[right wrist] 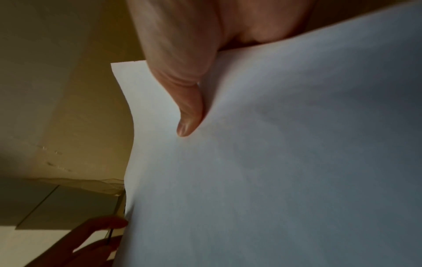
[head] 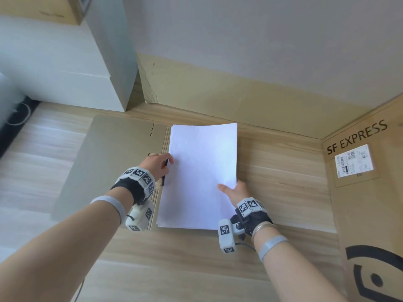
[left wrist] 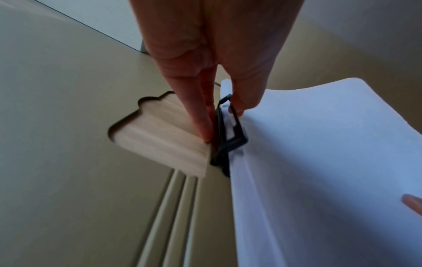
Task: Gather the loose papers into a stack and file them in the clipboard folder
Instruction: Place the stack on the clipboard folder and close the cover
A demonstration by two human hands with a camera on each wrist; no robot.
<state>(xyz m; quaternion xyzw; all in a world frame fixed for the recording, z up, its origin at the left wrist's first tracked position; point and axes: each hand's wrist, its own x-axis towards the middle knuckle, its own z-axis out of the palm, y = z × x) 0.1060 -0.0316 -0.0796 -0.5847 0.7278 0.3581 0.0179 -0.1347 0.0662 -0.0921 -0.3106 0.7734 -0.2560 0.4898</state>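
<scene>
A stack of white papers (head: 202, 171) lies over the right half of an opened beige clipboard folder (head: 104, 162) on the wooden table. My left hand (head: 160, 165) pinches the black metal clip (left wrist: 228, 137) at the folder's spine, lifting its lever beside the papers' left edge (left wrist: 297, 162). My right hand (head: 233, 191) grips the papers' right edge, thumb (right wrist: 189, 117) on top of the sheet (right wrist: 297, 162) and fingers hidden beneath. The papers' right side is raised and curved.
A tall cardboard box (head: 368, 192) printed SF EXPRESS stands at the right. A white box (head: 65, 62) stands at the back left. A cardboard wall panel (head: 239, 88) runs behind the folder. A dark object with a cable (head: 17, 114) sits at far left.
</scene>
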